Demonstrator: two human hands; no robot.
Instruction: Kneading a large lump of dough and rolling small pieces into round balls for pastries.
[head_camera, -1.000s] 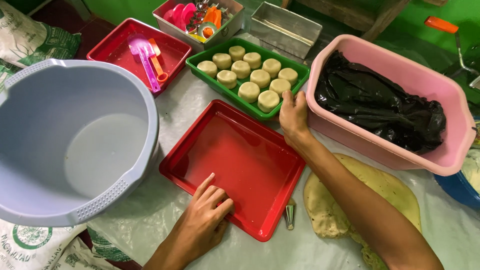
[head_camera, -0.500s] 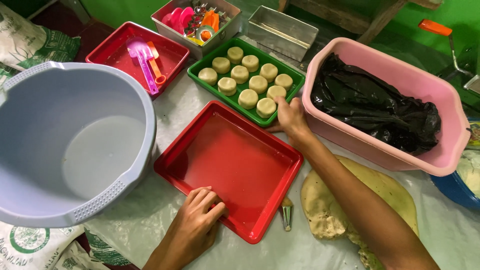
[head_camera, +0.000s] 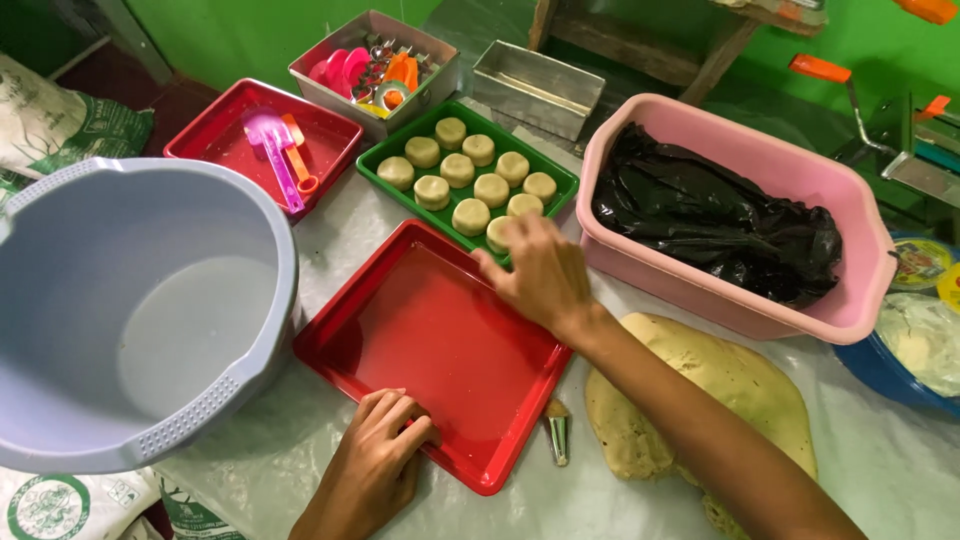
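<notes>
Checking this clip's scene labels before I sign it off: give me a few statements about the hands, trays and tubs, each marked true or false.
1. The left hand rests on the near edge of the empty red tray. True.
2. The right hand is inside the grey bucket. False: it reaches a dough round at the green tray.
3. The pink tub holds a black plastic bag. True.
4. The green tray is empty. False: it carries rows of dough rounds.
5. A slab of dough lies beside the red tray. True.
</notes>
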